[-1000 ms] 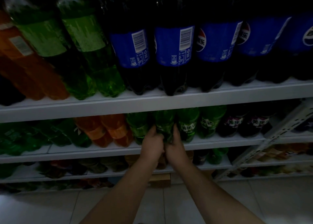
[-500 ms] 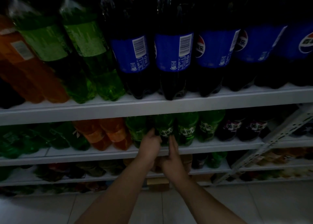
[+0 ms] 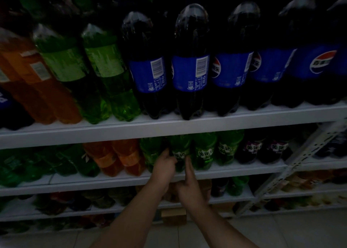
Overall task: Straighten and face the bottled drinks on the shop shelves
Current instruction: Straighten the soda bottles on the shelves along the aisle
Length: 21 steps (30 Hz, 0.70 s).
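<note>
I stood by and watched the person work on the row of drinks in the dim shop. Both hands were on one small green plastic bottle (image 3: 179, 154) with white letters on its dark label. It stood on the white metal shelf (image 3: 244, 170), right between the two hands. The left hand (image 3: 164, 165) held the bottle's left side with its fingers curled round it. The right hand (image 3: 188, 186) sat a bit lower, and one straight finger (image 3: 187, 165) pressed up against the bottle's right side. It was too dark for me to tell if the rest of that hand wrapped round the bottle. The bottle stood upright, and its letters looked out at the front, or very nearly. So I think the step was turning this one bottle to face the right way, and that step looked almost done. Just past the right hand stood two more green bottles (image 3: 204, 152) with their letters facing out. The next move, I think, was only a tiny twist and a soft push to line the held bottle up with them. The green bottle by the left hand (image 3: 150, 152) showed hardly any letters, so it may need a turn next. Past it stood two orange bottles (image 3: 129, 157). High above both hands stood big dark cola bottles with blue labels (image 3: 190, 71). Two of them showed bar codes, so those probably needed turning too.
</note>
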Each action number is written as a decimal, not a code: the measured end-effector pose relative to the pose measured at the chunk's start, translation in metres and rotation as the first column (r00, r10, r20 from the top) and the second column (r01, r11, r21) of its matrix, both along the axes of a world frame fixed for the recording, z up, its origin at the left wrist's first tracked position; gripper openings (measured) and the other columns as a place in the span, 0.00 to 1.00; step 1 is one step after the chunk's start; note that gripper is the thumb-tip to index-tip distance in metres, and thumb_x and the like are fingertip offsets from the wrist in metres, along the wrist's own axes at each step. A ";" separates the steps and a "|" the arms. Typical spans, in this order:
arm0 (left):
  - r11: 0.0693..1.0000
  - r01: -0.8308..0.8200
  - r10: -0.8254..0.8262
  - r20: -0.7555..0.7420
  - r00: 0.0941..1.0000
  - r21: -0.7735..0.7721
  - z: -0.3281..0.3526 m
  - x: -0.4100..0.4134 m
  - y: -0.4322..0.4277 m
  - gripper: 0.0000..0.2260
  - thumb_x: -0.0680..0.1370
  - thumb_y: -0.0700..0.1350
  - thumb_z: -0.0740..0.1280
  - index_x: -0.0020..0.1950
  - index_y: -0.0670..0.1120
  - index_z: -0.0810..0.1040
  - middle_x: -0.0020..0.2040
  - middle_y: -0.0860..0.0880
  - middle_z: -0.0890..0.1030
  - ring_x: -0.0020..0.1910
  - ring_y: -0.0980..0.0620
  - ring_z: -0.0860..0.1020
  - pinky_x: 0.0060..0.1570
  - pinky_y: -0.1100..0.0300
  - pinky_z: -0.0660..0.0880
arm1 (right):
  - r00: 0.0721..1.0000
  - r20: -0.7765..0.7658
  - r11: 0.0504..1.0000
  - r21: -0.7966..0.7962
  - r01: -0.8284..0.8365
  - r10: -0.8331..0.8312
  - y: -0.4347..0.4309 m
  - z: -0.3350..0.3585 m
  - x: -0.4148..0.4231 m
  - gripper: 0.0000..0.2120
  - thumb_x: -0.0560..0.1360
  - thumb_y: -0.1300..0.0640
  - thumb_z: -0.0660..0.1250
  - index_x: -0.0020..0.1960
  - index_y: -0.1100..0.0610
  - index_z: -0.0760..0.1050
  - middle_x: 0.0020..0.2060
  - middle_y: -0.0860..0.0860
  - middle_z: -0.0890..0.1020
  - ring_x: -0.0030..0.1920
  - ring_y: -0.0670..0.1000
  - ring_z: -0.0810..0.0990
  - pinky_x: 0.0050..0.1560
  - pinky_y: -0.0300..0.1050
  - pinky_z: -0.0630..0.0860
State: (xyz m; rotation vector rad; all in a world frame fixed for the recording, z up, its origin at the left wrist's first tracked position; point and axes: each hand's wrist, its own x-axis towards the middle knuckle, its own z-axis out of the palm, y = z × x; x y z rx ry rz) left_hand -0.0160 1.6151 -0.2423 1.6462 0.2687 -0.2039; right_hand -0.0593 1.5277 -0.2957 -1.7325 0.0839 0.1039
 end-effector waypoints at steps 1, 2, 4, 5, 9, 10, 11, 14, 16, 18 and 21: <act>1.000 0.007 -0.007 -0.001 1.000 0.010 0.002 0.000 0.001 0.19 0.74 0.36 0.62 0.59 0.56 0.77 0.52 0.57 0.81 0.49 0.60 0.79 0.47 0.65 0.75 | 1.000 0.005 1.000 0.010 0.005 -0.005 0.000 0.002 0.000 0.43 0.70 0.71 0.61 0.74 0.42 0.46 0.72 0.42 0.58 0.68 0.44 0.66 0.65 0.42 0.69; 1.000 0.018 -0.018 -0.003 1.000 0.014 0.004 -0.002 0.001 0.19 0.75 0.36 0.62 0.62 0.54 0.77 0.54 0.55 0.81 0.52 0.57 0.79 0.52 0.62 0.75 | 1.000 -0.003 1.000 0.026 0.011 -0.011 -0.002 0.005 0.001 0.42 0.70 0.71 0.61 0.72 0.40 0.48 0.71 0.43 0.61 0.66 0.44 0.69 0.65 0.43 0.70; 0.996 0.057 -0.058 0.011 0.998 0.064 0.006 -0.010 0.002 0.17 0.78 0.39 0.62 0.64 0.54 0.76 0.58 0.53 0.80 0.55 0.55 0.78 0.59 0.56 0.74 | 0.999 -0.020 0.999 0.029 0.045 -0.044 -0.008 0.012 0.000 0.38 0.71 0.68 0.63 0.70 0.38 0.54 0.70 0.45 0.67 0.64 0.48 0.72 0.66 0.48 0.70; 0.988 0.088 -0.092 0.029 0.995 0.127 0.008 -0.015 0.003 0.16 0.79 0.42 0.62 0.63 0.55 0.77 0.59 0.54 0.80 0.55 0.56 0.78 0.60 0.56 0.73 | 0.997 -0.017 0.998 -0.003 0.070 -0.070 -0.014 0.018 -0.002 0.35 0.72 0.67 0.64 0.69 0.38 0.59 0.68 0.46 0.70 0.63 0.48 0.73 0.65 0.50 0.71; 0.910 0.139 -0.197 0.112 0.974 0.391 0.034 -0.031 0.023 0.14 0.76 0.44 0.66 0.60 0.58 0.77 0.57 0.59 0.81 0.54 0.62 0.77 0.58 0.65 0.72 | 0.950 0.239 0.955 -0.165 0.245 -0.203 -0.060 0.081 -0.009 0.24 0.73 0.64 0.68 0.47 0.32 0.75 0.54 0.39 0.80 0.49 0.40 0.79 0.51 0.34 0.76; 0.908 0.121 -0.203 0.169 0.964 0.401 0.050 -0.033 0.028 0.14 0.76 0.43 0.67 0.57 0.59 0.78 0.54 0.61 0.82 0.52 0.64 0.78 0.57 0.66 0.72 | 0.904 0.357 0.931 -0.186 0.314 -0.234 -0.074 0.109 -0.010 0.22 0.73 0.63 0.68 0.45 0.32 0.76 0.49 0.38 0.81 0.44 0.39 0.80 0.45 0.31 0.75; 0.910 0.071 -0.191 0.261 0.946 0.409 0.071 -0.035 0.033 0.14 0.75 0.43 0.69 0.55 0.61 0.78 0.50 0.64 0.82 0.49 0.66 0.79 0.54 0.66 0.74 | 0.844 0.470 0.909 -0.175 0.379 -0.261 -0.086 0.141 -0.010 0.19 0.73 0.61 0.68 0.46 0.34 0.77 0.44 0.39 0.81 0.41 0.40 0.80 0.39 0.31 0.75; 0.873 -0.207 -0.120 0.607 0.786 0.441 0.151 -0.039 0.042 0.10 0.73 0.51 0.68 0.49 0.67 0.77 0.46 0.70 0.80 0.46 0.71 0.77 0.42 0.73 0.73 | 0.645 0.713 0.852 -0.129 0.507 -0.275 -0.115 0.239 -0.004 0.08 0.74 0.48 0.67 0.52 0.40 0.76 0.41 0.41 0.81 0.39 0.41 0.80 0.35 0.30 0.74; 0.845 -0.387 -0.081 0.804 0.589 0.368 0.203 -0.037 0.043 0.09 0.75 0.51 0.68 0.54 0.63 0.77 0.44 0.65 0.80 0.45 0.69 0.77 0.38 0.76 0.71 | 0.552 0.800 0.816 -0.146 0.559 -0.236 -0.122 0.292 0.008 0.13 0.74 0.46 0.67 0.58 0.46 0.76 0.46 0.45 0.80 0.41 0.40 0.79 0.38 0.29 0.73; 0.822 -0.486 -0.071 0.900 0.431 0.298 0.239 -0.032 0.038 0.13 0.74 0.48 0.70 0.58 0.52 0.78 0.43 0.60 0.78 0.41 0.64 0.77 0.38 0.72 0.73 | 0.510 0.840 0.766 -0.201 0.611 -0.186 -0.120 0.331 0.020 0.19 0.74 0.46 0.68 0.62 0.51 0.74 0.52 0.47 0.78 0.42 0.41 0.78 0.44 0.34 0.74; 0.777 -0.532 -0.131 0.913 0.387 0.337 0.273 -0.022 0.014 0.19 0.74 0.51 0.71 0.62 0.46 0.77 0.49 0.50 0.80 0.40 0.58 0.78 0.42 0.59 0.76 | 0.498 0.856 0.689 -0.278 0.670 -0.139 -0.110 0.359 0.036 0.27 0.71 0.41 0.68 0.65 0.53 0.71 0.56 0.48 0.78 0.53 0.48 0.78 0.53 0.44 0.74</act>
